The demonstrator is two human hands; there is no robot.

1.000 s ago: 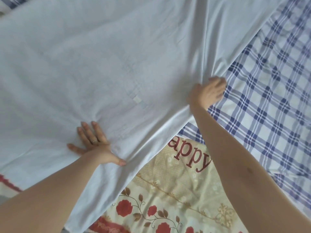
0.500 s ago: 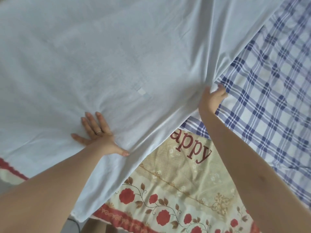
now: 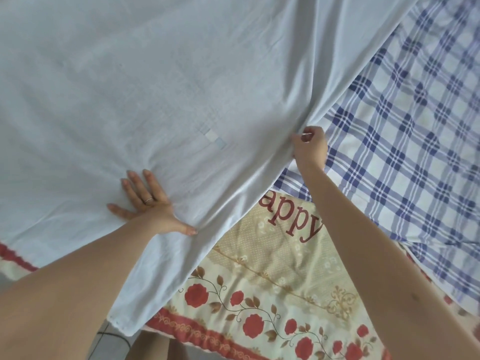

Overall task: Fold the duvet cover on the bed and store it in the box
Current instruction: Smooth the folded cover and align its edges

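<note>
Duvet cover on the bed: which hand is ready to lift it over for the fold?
Probably the right hand: it pinches the white duvet cover at its edge, beside the blue checked fabric. The left hand lies flat on the cover, fingers straight, gripping nothing.

1. One head-worn view looks steeply down, close above the left hand (image 3: 145, 201) and right hand (image 3: 310, 146).
2. It faces forward; the duvet cover (image 3: 155, 87) fills the frame beyond the fingertips (image 3: 132, 175).

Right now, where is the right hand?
In the head view, right of centre, the right hand pinches the edge of the white duvet cover beside the blue plaid fabric.
</note>
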